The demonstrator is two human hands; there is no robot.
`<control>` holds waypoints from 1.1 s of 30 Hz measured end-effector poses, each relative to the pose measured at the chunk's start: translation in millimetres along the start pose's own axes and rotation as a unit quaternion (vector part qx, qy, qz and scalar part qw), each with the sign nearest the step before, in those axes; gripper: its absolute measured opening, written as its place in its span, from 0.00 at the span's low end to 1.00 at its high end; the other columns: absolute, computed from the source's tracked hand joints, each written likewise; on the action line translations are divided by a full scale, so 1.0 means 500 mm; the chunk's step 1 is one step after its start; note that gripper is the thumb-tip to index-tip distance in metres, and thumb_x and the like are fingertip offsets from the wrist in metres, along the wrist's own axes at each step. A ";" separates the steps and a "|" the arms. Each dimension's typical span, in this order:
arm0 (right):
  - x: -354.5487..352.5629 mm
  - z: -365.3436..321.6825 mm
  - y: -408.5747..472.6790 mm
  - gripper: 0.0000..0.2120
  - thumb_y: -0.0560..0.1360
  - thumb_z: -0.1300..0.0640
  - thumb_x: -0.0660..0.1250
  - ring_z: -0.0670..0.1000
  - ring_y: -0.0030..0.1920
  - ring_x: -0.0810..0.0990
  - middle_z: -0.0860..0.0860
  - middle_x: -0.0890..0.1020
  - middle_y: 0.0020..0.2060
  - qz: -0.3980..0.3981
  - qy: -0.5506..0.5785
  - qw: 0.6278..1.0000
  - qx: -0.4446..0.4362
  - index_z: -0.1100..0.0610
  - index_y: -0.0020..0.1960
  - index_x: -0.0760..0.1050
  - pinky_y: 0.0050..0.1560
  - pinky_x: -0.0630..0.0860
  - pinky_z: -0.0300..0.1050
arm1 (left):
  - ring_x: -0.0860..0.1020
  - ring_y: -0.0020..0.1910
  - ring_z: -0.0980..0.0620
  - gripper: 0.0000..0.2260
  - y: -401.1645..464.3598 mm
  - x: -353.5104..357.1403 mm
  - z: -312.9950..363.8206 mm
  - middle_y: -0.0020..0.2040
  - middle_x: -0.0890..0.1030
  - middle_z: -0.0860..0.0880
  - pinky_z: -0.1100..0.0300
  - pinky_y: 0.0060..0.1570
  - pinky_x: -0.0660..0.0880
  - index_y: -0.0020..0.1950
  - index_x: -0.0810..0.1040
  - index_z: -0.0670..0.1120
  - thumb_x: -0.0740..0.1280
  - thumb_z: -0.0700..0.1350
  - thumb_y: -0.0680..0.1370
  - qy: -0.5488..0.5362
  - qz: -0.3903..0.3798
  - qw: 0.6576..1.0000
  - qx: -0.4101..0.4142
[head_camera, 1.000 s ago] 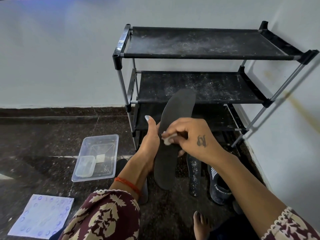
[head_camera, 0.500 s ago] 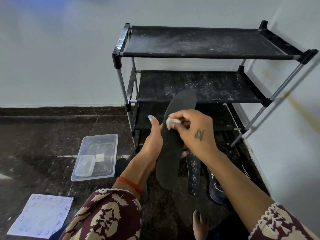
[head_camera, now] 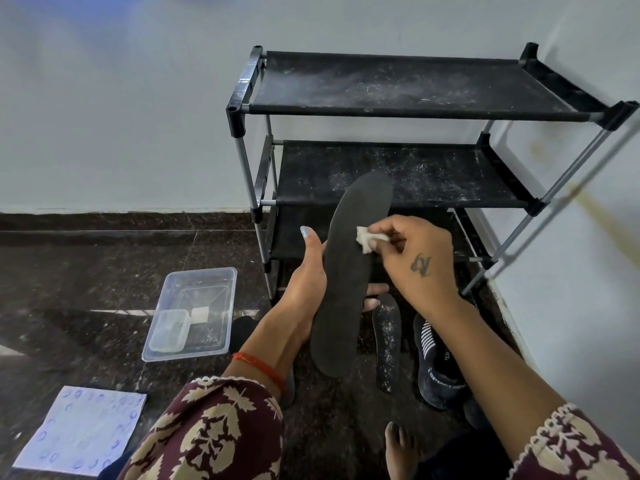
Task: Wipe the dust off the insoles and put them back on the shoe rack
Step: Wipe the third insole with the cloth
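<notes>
Insole (head_camera: 349, 271) near-upright, toe up-right — left hand (head_camera: 304, 282) grips it, right hand (head_camera: 415, 261) pinches wipe (head_camera: 366, 238).

A clear plastic tub (head_camera: 194, 313) sat on the dark speckled stone floor (head_camera: 86, 271), left of everything else, and inside it lay a smaller clear lidded box (head_camera: 169, 329) beside a small pale square (head_camera: 200, 314). Nearer the camera, at the lower left, a white sheet printed with blue rings (head_camera: 81, 433) lay flat on the floor. A dark sneaker with white stripes (head_camera: 437, 363) rested on the floor near the pale wall (head_camera: 121, 98).
</notes>
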State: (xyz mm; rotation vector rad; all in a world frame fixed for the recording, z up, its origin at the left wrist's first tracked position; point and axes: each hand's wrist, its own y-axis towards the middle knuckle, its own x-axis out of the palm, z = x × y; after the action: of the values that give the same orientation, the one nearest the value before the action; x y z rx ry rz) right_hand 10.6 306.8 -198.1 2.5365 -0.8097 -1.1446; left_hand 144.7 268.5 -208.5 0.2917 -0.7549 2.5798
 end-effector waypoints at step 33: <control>-0.043 -0.004 -0.007 0.16 0.64 0.72 0.68 0.44 0.41 0.81 0.46 0.83 0.39 -0.292 0.000 0.952 -0.089 0.52 0.38 0.83 0.44 0.78 0.42 | 0.84 0.40 0.53 0.27 -0.004 -0.005 0.008 0.40 0.85 0.53 0.58 0.35 0.80 0.53 0.78 0.58 0.43 0.67 0.78 0.056 0.038 0.997 0.029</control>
State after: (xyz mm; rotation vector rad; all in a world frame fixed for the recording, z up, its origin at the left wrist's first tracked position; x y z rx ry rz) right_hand 1.9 322.2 -185.2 2.6857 0.0733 -1.2977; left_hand 147.9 267.0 -205.3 0.1369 -0.6647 2.6680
